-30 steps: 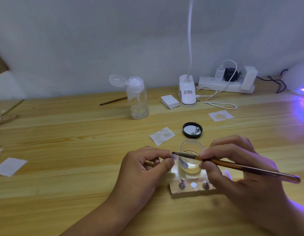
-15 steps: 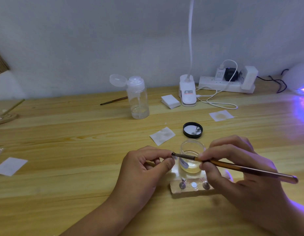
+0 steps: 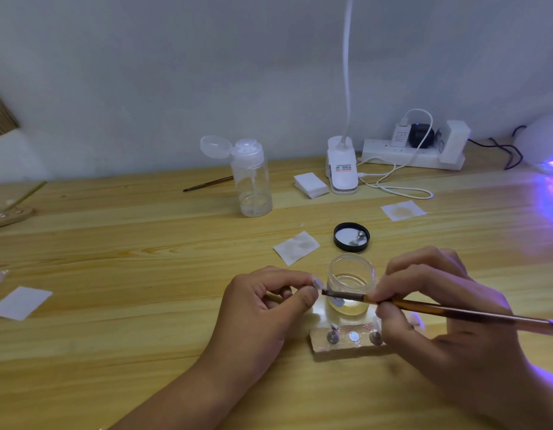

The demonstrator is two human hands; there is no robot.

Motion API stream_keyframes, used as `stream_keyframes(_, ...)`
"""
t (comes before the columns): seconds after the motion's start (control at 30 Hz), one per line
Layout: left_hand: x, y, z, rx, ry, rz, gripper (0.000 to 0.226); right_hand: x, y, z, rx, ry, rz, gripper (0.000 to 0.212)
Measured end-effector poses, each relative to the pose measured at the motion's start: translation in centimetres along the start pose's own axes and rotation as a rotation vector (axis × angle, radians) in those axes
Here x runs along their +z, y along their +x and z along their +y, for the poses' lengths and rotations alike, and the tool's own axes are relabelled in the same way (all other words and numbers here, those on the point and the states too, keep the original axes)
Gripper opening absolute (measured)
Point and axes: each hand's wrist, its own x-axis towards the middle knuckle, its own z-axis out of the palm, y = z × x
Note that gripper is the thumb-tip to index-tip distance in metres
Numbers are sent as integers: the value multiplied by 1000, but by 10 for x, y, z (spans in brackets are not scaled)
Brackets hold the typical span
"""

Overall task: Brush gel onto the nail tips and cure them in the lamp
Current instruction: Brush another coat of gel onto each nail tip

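Your left hand [image 3: 263, 308] pinches a small nail tip [image 3: 317, 283] between thumb and forefinger, the other fingers curled under, and your right hand [image 3: 439, 333] grips the brush [image 3: 455, 311] like a pen, close to the ferrule. The bristles meet the nail tip at its lower edge, just in front of the open gel jar [image 3: 351, 283]. This looks like the coating step, so rest both hands on the bench [image 3: 114, 262] to steady them. Turn the nail tip so that its face is towards you, and draw the bristles along it in light, even strokes. Take little gel at a time; a heavy bead would likely run onto your fingertips or pool at the edge. In front of the jar lies the holder block [image 3: 321, 346] with its small studs, which is probably where the coated tip belongs before curing. The black lid [image 3: 351, 237] and a used wipe [image 3: 296, 247] lie just behind the jar. The curing lamp [image 3: 548, 144] glows violet at the far right edge, well apart from your hands, so plan a level carry.
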Motion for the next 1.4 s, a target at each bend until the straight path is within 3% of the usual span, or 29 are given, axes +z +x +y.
stream_keyframes(1.4, 0, -1, 1, -7, 23, -4, 17, -1, 0, 0, -14, -25, -8, 10)
